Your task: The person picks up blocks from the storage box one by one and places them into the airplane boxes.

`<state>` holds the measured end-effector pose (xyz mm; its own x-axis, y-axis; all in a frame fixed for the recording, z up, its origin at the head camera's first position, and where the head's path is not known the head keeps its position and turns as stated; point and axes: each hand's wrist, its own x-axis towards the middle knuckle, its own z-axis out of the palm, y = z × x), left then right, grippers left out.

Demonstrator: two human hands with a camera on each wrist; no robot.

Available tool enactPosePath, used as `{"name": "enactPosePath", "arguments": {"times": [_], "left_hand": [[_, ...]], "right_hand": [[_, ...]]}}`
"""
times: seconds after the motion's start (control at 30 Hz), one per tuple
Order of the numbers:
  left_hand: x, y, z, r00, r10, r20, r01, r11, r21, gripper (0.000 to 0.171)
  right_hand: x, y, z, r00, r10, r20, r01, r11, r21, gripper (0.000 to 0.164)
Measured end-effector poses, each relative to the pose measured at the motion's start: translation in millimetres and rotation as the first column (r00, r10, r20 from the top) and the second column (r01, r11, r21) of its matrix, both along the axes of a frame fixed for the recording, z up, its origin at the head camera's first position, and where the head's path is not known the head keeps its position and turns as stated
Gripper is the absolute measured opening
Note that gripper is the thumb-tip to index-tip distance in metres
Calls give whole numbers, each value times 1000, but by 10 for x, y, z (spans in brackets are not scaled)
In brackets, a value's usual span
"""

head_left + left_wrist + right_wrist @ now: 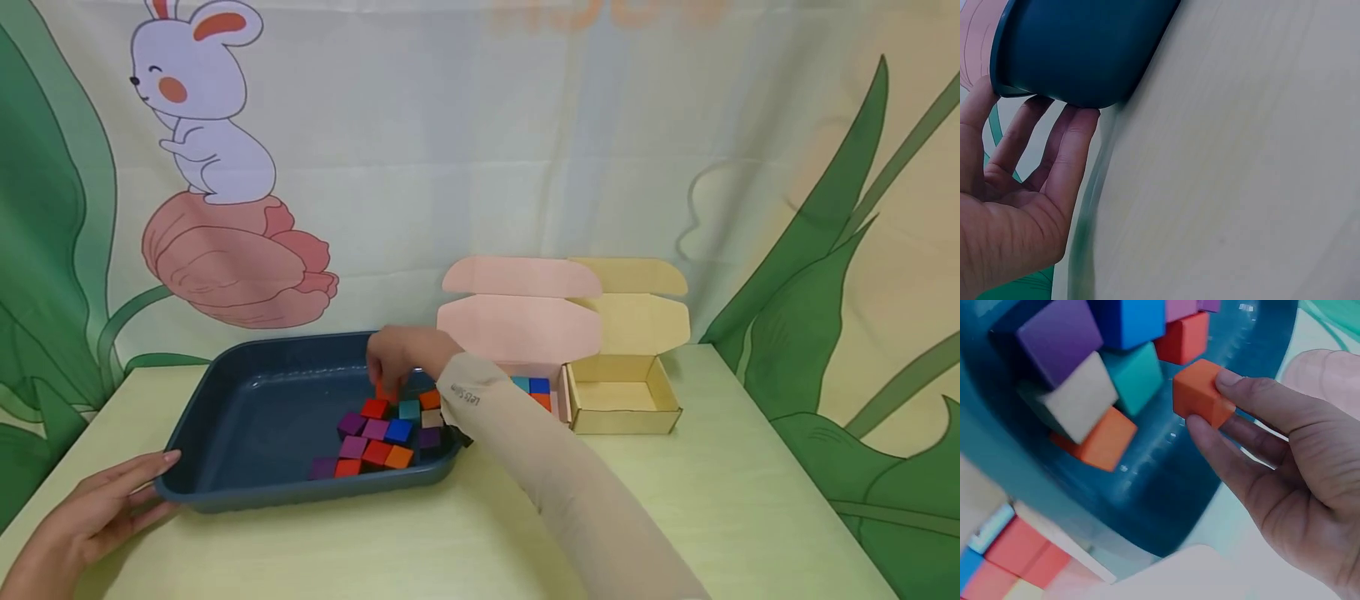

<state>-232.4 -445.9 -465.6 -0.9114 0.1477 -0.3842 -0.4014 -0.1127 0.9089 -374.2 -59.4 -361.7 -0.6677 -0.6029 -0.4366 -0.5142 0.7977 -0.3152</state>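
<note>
Pale tabletop (750,500) under blue tray (270,425), right fingers (1225,456) downward on orange cube (1194,390)

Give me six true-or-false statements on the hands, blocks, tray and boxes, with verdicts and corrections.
1. The right hand pinches an orange block. True.
2. The left hand holds a block too. False: the left hand holds a corner of the dark blue tray.
3. In the head view, the yellow box is right of the pink box. True.
4. The yellow box's lid is shut. False: the lid stands open.
5. Coloured blocks sit in the pink box. True.
6. All the tray's blocks are purple. False: a blue block and a teal block lie there too.
</note>
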Motion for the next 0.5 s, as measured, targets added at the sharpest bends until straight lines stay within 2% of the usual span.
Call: {"name": "enactPosePath", "arguments": {"times": [0.13, 0.27, 0.5], "left_hand": [[4, -11, -6, 1000, -3, -5, 3, 1000, 1, 31], [2, -3, -1, 1000, 5, 3, -5, 1000, -4, 30], [3, 18, 17, 1000, 21, 22, -21, 1000, -15, 29]], "right_hand": [[14, 64, 92, 996, 47, -78, -49, 999, -22, 15], [12, 190, 149, 984, 100, -146, -100, 995, 8, 16], [89, 614, 213, 976, 110, -186, -104, 994, 37, 19]]}}
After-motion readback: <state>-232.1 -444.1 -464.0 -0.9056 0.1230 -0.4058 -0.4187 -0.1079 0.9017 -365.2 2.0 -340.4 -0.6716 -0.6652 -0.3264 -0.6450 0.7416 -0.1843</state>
